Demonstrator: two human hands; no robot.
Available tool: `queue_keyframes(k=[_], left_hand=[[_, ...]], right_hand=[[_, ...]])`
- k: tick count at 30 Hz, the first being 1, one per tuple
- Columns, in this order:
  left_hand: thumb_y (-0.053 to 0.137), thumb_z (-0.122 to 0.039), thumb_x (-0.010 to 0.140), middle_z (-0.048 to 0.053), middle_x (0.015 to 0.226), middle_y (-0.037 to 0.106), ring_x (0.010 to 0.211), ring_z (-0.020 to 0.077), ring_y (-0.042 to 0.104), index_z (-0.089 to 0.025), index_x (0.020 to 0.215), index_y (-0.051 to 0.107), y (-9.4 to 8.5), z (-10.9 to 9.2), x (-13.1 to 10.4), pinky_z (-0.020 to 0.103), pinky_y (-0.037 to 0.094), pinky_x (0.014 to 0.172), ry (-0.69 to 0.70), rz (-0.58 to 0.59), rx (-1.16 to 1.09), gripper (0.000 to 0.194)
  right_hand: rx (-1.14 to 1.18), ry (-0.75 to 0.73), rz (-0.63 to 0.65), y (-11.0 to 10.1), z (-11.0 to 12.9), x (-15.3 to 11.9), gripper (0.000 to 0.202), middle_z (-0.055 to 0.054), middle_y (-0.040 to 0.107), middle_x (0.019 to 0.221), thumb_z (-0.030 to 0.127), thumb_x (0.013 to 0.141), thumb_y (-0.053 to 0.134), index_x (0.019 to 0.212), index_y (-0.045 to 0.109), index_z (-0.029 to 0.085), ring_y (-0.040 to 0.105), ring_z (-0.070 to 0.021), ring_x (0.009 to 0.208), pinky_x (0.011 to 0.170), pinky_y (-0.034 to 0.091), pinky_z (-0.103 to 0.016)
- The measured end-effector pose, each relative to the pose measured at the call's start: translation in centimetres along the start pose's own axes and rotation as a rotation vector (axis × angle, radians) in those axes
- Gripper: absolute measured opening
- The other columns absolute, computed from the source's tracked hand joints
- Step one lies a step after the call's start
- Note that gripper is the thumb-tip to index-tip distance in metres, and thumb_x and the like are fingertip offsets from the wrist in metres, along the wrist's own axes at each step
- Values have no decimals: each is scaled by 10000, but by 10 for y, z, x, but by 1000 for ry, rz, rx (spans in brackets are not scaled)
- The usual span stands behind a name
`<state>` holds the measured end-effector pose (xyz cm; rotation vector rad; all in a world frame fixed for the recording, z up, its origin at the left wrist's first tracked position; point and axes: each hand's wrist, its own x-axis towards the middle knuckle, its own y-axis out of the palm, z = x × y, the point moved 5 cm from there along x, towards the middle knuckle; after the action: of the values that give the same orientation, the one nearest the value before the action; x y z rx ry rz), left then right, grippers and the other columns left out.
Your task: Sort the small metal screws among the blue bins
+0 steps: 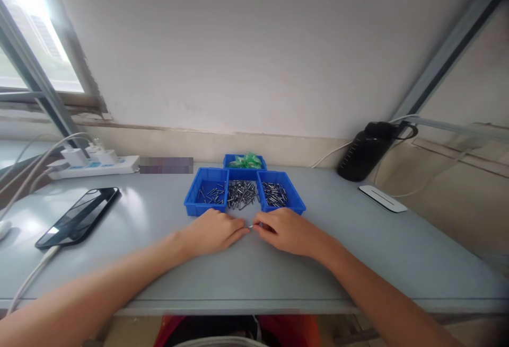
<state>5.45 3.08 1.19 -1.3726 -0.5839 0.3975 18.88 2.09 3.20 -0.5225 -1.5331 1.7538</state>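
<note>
My left hand (pixel 218 229) and my right hand (pixel 284 230) meet low over the table, fingertips pinched toward each other. Between them shows a small metal pin (pixel 250 226), its ends hidden in the fingers of both hands. Just beyond stands a left blue bin (pixel 194 208) with some scattered metal pins (pixel 214 194). A right blue bin (pixel 296 201) holds a denser heap of similar pins (pixel 275 194). Loose on the table between the bins lies a pile of metal pins (pixel 240 193). Their exact kind is too small to make out.
A third blue bin (pixel 244 174) with green plastic bags (pixel 246 161) stands at the wall. On the left are a phone (pixel 79 217) and a power strip (pixel 123 166) with cables. A black bottle (pixel 363 153) and a white flat device (pixel 382 198) are on the right.
</note>
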Motion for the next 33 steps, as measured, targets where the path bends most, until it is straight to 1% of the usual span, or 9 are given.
queue_keyframes(k=[5,9,15,20,24,27,33], left_hand=[[263,-401,932,11,572,581,528,172,591,-182,792,526,-1,2,0,241,375,498,-47,3,7,370],[309,-383,914,4,527,551,508,181,586,-181,806,512,1,3,0,243,373,481,-54,6,-7,306],[348,-344,891,3,543,557,540,177,596,-183,832,509,2,3,0,232,363,484,-62,50,6,235],[346,-332,891,5,551,562,529,180,583,-187,822,501,2,4,0,237,340,477,-76,52,-6,223],[367,-311,878,1,559,555,540,169,580,-188,800,500,3,7,0,235,327,476,-106,50,-70,197],[388,-289,864,-14,552,538,534,152,567,-194,748,491,3,9,0,237,302,466,-126,37,-161,182],[415,-246,838,-36,538,504,513,119,514,-193,679,459,3,8,1,231,267,475,-107,22,-315,174]], right_hand=[[31,-28,-25,-1,0,-1,163,25,547,590,217,857,423,739,532,194,494,-108,556,534,262,-219],[33,-29,-44,-1,-1,-1,147,27,547,586,195,839,435,727,530,194,487,-105,548,534,262,-217],[24,-40,-59,0,-3,-1,158,33,538,572,206,843,429,706,506,194,475,-99,540,528,249,-214],[3,-44,-48,1,0,0,193,32,499,555,219,852,417,672,480,189,451,-96,528,528,244,-216],[4,-40,-37,2,1,-1,209,39,459,533,223,858,413,660,470,188,418,-91,505,517,232,-218],[2,-41,-43,2,2,-1,209,43,440,524,222,855,413,654,464,189,400,-89,495,511,223,-220],[0,-84,-53,2,5,-2,210,44,446,523,227,855,402,654,453,192,403,-87,496,515,223,-221]])
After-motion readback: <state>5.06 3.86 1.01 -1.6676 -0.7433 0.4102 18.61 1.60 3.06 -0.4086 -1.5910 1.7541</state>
